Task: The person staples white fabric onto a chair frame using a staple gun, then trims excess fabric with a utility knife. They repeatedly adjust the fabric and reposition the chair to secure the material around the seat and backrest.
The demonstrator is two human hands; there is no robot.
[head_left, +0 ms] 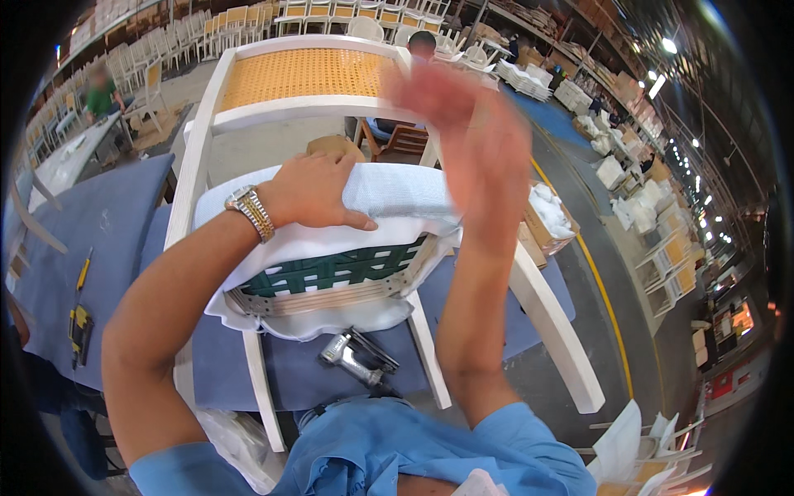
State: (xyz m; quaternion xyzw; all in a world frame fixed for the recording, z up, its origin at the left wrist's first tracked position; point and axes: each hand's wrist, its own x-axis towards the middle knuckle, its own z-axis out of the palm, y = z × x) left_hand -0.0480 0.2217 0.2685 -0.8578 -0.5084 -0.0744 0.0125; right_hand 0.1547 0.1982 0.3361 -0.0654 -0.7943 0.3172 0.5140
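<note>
A white-framed chair (198, 161) with a yellow cane back panel (306, 76) stands tipped in front of me. Light blue fabric (397, 188) covers its seat, and a white padding layer (289, 245) hangs below it. Dark green webbing (331, 270) shows on the underside above a wooden rail. My left hand (314, 190), open, rests on the fabric with the thumb apart from the fingers. Raised near the right end of the back panel, my right hand (467, 116) is smeared by motion; its fingers cannot be made out. A metal staple gun (354, 357) lies below the seat.
The chair is on a blue-covered table (223, 372). At left, a yellow screwdriver (84, 269) and a yellow-black tool (79, 331) lie on blue covering. An open cardboard box (550, 227) stands at right. Other people and rows of chairs (240, 25) are farther back.
</note>
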